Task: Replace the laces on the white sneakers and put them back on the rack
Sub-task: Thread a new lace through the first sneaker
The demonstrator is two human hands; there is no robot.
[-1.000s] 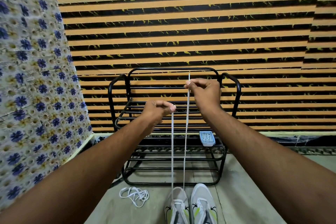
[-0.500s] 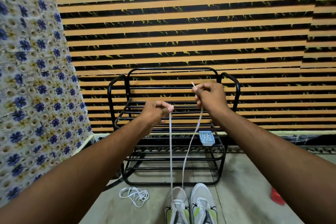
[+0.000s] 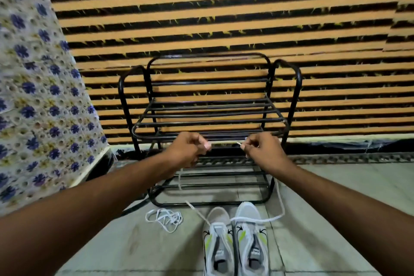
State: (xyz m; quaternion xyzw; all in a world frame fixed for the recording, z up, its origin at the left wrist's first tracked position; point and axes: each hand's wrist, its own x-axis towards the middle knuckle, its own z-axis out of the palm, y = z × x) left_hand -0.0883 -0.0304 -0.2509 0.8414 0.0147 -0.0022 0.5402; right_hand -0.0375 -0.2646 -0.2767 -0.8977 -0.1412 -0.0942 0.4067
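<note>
Black rack (image 3: 208,116), loose lace (image 3: 164,219) coiled beside sneakers (image 3: 251,240)

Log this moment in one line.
left hand pinches white flat lace end | right hand pinches other end | lace slack from white sneaker

The rack (image 3: 208,55) is glossy black metal tube. My 2 sneakers (image 3: 248,215) look like matt mesh cloth, my lace (image 3: 280,195) woven cloth. The floor (image 3: 112,242) is matt and smooth.
</note>
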